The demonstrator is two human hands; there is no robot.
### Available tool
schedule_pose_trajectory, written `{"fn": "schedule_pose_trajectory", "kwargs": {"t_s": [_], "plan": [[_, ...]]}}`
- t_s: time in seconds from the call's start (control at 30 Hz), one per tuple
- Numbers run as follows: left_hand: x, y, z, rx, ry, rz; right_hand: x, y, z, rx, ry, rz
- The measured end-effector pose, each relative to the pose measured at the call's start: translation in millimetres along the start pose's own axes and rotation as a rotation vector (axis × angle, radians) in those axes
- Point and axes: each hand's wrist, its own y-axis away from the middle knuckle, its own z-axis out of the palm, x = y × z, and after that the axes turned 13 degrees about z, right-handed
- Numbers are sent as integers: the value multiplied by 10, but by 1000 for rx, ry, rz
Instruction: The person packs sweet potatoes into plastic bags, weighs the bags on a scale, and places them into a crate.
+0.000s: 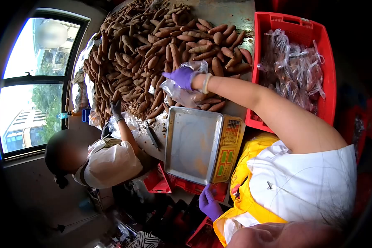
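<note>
My right hand (182, 77), in a purple glove, reaches out over a heap of sweet potatoes (153, 49). It is closed on a clear plastic bag (181, 94), which spreads out beneath it over the heap; I cannot tell whether anything is inside. My left hand (210, 203), also gloved in purple, is by the near corner of a weighing scale (194, 144), its fingers apart and holding nothing. Nothing lies on the scale's metal pan, and its yellow keypad panel (228, 149) faces my side.
A red crate (291, 18) with several knotted clear bags stands on the right. At the left, a co-worker (111, 165) reaches a dark-gloved hand (116, 109) to the heap's edge. A knife (153, 136) lies beside the scale. Red crates (158, 182) sit below the table.
</note>
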Motion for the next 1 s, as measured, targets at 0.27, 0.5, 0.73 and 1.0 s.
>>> {"fn": "schedule_pose_trajectory", "kwargs": {"t_s": [0.27, 0.5, 0.73, 1.0], "plan": [[-237, 177, -237, 98, -6, -115, -914, 102, -603, 333, -1039, -223], [589, -542, -22, 119, -148, 485, -1836, 1233, -998, 276, -1360, -457], [513, -893, -17, 161, -355, 567, -1750, 1818, -849, -373, -1846, -176], [330, -1054, -238, 211, -480, 631, -1856, 2245, -738, -208, -1807, -153]]}}
